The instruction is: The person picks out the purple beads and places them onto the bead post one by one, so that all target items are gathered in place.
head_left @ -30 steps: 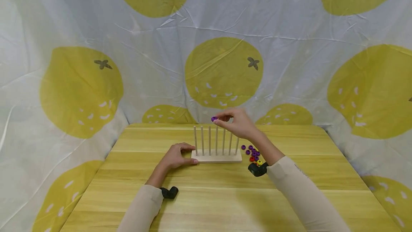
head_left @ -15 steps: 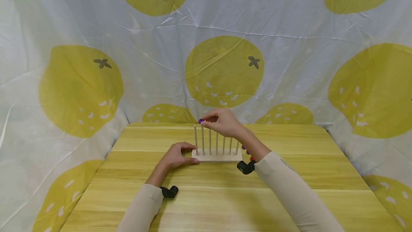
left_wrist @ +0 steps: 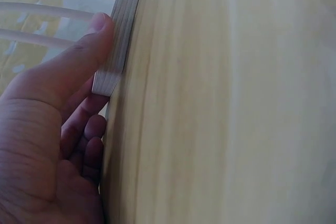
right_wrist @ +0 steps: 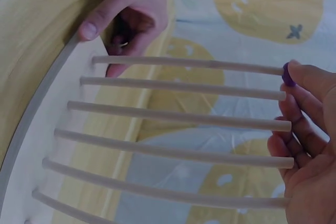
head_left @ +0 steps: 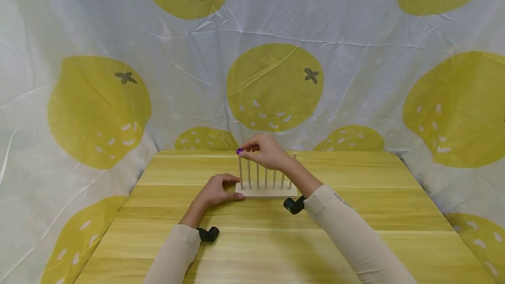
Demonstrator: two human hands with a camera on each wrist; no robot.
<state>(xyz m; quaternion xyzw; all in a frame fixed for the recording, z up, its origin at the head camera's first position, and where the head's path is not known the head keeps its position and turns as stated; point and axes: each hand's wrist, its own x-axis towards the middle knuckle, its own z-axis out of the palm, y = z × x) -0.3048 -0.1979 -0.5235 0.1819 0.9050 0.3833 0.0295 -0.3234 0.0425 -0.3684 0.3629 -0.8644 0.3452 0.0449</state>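
A pale wooden peg stand with several upright pegs in a row rests on the table. My left hand grips its left end, the thumb along the front edge and the fingers behind. Between thumb and forefinger, my right hand pinches a small purple bead. The bead sits right at the tip of the leftmost peg. In the right wrist view that purple bead meets the end of the peg, while the other pegs carry nothing along their visible lengths.
The wooden table reaches back to a hanging cloth printed with yellow fruit. A black wrist camera sits on the right wrist, and another black camera is on the left.
My right hand has moved left along the pegs with the purple bead, from the middle to the leftmost peg. Its forearm now hides the loose beads. The left hand stays put.
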